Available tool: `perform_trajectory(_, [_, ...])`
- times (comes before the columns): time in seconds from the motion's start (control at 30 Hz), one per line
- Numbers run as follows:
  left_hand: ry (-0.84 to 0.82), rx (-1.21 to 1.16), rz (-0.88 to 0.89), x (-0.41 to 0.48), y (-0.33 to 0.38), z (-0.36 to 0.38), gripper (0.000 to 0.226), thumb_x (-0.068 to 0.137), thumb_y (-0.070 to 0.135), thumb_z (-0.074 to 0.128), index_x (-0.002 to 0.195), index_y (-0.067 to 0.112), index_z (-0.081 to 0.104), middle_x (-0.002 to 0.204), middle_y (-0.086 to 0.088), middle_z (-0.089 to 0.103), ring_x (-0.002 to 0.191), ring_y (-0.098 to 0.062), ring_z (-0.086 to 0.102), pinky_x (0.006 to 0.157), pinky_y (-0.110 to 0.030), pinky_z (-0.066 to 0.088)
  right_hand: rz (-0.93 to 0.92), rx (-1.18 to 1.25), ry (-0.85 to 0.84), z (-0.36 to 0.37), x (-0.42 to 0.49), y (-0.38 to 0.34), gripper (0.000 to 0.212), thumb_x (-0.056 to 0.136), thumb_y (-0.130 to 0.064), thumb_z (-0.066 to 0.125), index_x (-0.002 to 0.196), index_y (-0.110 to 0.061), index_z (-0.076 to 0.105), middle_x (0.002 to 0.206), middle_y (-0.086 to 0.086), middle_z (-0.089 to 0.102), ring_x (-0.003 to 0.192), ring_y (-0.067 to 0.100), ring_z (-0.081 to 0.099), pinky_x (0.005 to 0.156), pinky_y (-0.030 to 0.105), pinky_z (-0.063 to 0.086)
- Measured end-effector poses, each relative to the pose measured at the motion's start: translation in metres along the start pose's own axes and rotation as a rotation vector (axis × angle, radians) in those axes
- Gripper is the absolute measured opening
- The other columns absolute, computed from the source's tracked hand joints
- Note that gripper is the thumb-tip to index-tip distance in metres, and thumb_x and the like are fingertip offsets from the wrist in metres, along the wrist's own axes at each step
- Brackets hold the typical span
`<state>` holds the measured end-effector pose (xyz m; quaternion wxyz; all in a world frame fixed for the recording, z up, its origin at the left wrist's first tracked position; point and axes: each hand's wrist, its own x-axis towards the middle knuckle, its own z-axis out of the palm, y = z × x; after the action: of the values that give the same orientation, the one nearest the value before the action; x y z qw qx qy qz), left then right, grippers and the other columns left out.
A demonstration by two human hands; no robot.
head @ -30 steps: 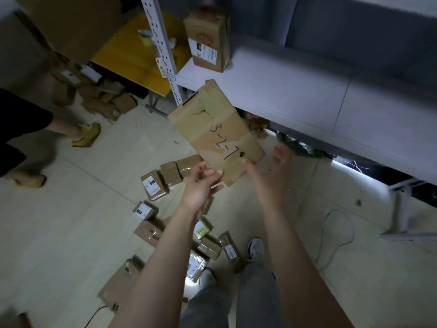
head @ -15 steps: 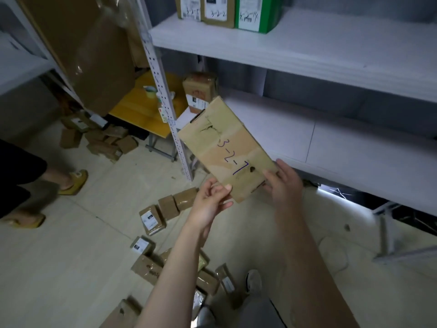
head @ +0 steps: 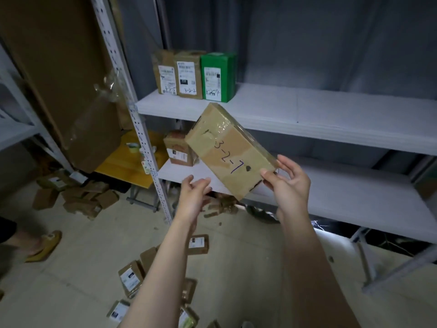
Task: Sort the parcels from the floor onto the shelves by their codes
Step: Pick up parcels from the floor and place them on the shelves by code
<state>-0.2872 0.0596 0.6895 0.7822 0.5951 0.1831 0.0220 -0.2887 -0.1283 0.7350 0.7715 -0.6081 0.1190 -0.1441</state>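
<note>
One parcel [head: 233, 151], brown and wrapped in clear tape, is pinched at its lower right end by the right grip [head: 287, 183], thumb on the front face and fingers curled behind. It hangs tilted in the air in front of the shelving, between the upper shelf [head: 307, 110] and the lower shelf [head: 343, 197]. "3-2-7" is handwritten on its face.

The left grip [head: 194, 192] is spread and relaxed just under the parcel's lower edge, holding nothing. Whether its fingertips touch the box cannot be told.

Three parcels stand upright side by side at the left end of the upper shelf: two brown and one green [head: 216, 76]. Each carries a white printed label with a handwritten code at the bottom. The brown ones read "3-2-5" and "3-2-2"; the green one starts "3-2-" and its ending is unclear. One brown labelled parcel [head: 177, 150] stands on the lower shelf.

At least six small brown parcels lie scattered on the floor [head: 71, 280] around the arms, most with white labels too small to read. A further heap [head: 71, 197] lies to the left, beside a yellow counter [head: 127, 166].
</note>
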Motion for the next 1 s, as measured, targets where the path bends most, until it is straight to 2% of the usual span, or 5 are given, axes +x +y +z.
perform_trajectory(0.13, [0.041,0.12,0.217,0.004,0.043,0.014,0.068,0.096,0.018,0.06,0.152,0.012,0.023,0.149,-0.012,0.04,0.131,-0.026,0.048,0.1,-0.041,0.047,-0.097,0.047,0.078,-0.011,0.005,-0.032,0.054,0.075,0.012,0.075,0.124,-0.007,0.061,0.11,-0.003,0.065,0.094,0.015,0.07,0.078,0.027,0.061])
perform_trajectory(0.23, [0.022,0.217,0.333,0.008,0.067,0.027,0.067,0.094,0.017,0.063,0.15,0.012,0.027,0.151,-0.01,0.039,0.132,-0.023,0.045,0.109,-0.049,0.042,-0.15,0.051,0.121,-0.021,0.011,-0.052,0.05,0.074,0.013,0.076,0.116,-0.009,0.062,0.107,-0.001,0.066,0.092,0.017,0.071,0.082,0.033,0.06])
perform_trajectory(0.4, [-0.049,0.358,0.449,0.015,0.085,0.051,0.066,0.092,0.021,0.065,0.148,0.016,0.031,0.149,-0.004,0.042,0.114,-0.012,0.048,0.103,-0.05,0.046,-0.23,0.048,0.179,-0.034,0.031,-0.076,0.046,0.069,0.016,0.077,0.102,-0.014,0.061,0.105,0.001,0.067,0.089,0.017,0.071,0.085,0.034,0.059])
perform_trajectory(0.6, [-0.098,0.502,0.482,0.041,0.087,0.079,0.063,0.093,0.019,0.063,0.148,0.013,0.033,0.147,-0.004,0.044,0.112,-0.012,0.049,0.095,-0.028,0.039,-0.232,0.03,0.2,-0.037,0.079,-0.083,0.044,0.066,0.016,0.078,0.095,-0.014,0.062,0.096,-0.002,0.067,0.079,0.015,0.071,0.086,0.047,0.059])
perform_trajectory(1.0, [-0.053,0.649,0.475,0.167,0.126,0.155,0.058,0.092,0.016,0.062,0.144,0.009,0.035,0.146,-0.007,0.045,0.106,-0.017,0.05,0.088,-0.029,0.04,-0.153,-0.006,0.213,-0.015,0.242,-0.08,0.038,0.051,-0.001,0.087,0.068,-0.024,0.061,0.095,-0.006,0.068,0.089,0.024,0.071,0.082,0.047,0.06])
